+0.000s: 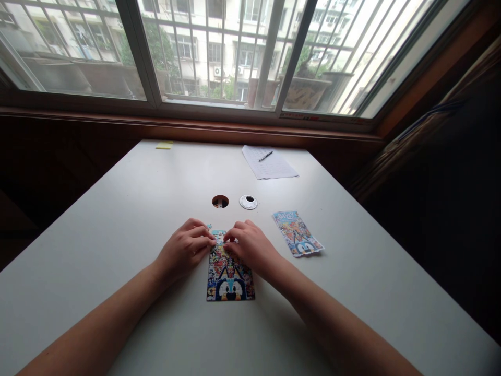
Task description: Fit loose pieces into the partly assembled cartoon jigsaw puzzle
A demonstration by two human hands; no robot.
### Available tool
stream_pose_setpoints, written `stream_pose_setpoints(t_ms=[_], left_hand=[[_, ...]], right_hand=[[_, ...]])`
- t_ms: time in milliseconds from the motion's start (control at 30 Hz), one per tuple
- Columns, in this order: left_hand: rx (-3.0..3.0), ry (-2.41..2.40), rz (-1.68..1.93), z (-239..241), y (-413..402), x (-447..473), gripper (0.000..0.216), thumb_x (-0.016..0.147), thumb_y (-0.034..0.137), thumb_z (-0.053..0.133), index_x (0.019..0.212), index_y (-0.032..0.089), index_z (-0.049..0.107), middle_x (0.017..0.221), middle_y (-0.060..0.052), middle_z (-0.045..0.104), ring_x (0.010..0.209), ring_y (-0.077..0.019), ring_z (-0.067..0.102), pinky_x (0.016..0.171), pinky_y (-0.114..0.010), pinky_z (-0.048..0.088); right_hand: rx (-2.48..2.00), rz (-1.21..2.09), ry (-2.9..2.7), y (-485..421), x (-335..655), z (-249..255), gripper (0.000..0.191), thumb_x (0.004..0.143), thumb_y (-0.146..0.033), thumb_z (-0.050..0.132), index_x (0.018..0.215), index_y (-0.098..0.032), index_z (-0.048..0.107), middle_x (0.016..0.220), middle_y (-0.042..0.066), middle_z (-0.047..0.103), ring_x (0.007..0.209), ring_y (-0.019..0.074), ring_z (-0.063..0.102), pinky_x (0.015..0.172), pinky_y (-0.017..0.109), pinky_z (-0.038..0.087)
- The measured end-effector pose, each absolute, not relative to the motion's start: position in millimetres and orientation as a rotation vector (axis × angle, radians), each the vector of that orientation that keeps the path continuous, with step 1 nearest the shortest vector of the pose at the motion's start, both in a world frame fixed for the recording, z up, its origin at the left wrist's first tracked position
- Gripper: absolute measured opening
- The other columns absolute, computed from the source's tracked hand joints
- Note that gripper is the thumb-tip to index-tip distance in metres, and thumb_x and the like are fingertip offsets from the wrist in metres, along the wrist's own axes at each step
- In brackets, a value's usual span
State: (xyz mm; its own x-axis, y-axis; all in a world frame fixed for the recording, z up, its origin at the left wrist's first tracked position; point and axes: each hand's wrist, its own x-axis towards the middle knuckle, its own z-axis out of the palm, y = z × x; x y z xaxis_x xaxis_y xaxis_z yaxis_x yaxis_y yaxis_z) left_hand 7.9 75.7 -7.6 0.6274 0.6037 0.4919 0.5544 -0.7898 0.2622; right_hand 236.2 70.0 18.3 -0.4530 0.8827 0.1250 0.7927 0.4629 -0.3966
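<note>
White table, cap beside hole, leaflet right of puzzle, fingers bent, pinch unclear

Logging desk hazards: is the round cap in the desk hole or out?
Out. The round cap lies on the desk, just right of the hole, whose dark opening shows uncovered.

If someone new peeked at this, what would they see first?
Probably the colourful picture board, low in the middle, with a big blue cartoon face at its bottom. The left hand and right hand are at its far end. The bright barred window beyond the white table might too.
</note>
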Motion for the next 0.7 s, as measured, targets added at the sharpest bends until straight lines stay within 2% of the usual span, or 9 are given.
stream_pose_setpoints(t_ms=[433, 700], left_hand=[[2.945, 1.033, 0.736, 0, 66, 14, 0.017, 0.092, 0.013, 0.057, 0.095, 0.02, 0.072, 0.101, -0.002, 0.072, 0.11, -0.0257, 0.052, 0.093, -0.041, 0.049], [2.983, 1.076, 0.604, 7, 62, 18, 0.017, 0.095, 0.016, 0.053, 0.094, 0.019, 0.07, 0.099, -0.004, 0.071, 0.11, -0.026, 0.054, 0.093, -0.042, 0.048]], right_hand=[[-1.529, 0.61, -2.302, 68, 232, 19, 0.009, 0.087, -0.023, 0.07, 0.095, -0.02, 0.069, 0.102, 0.005, 0.064, 0.102, 0.0228, 0.047, 0.088, 0.035, 0.037], [-1.534, 0.588, -2.318, 67, 232, 16, 0.008, 0.089, -0.023, 0.067, 0.096, -0.02, 0.067, 0.105, 0.006, 0.062, 0.103, 0.0229, 0.047, 0.089, 0.035, 0.037]])
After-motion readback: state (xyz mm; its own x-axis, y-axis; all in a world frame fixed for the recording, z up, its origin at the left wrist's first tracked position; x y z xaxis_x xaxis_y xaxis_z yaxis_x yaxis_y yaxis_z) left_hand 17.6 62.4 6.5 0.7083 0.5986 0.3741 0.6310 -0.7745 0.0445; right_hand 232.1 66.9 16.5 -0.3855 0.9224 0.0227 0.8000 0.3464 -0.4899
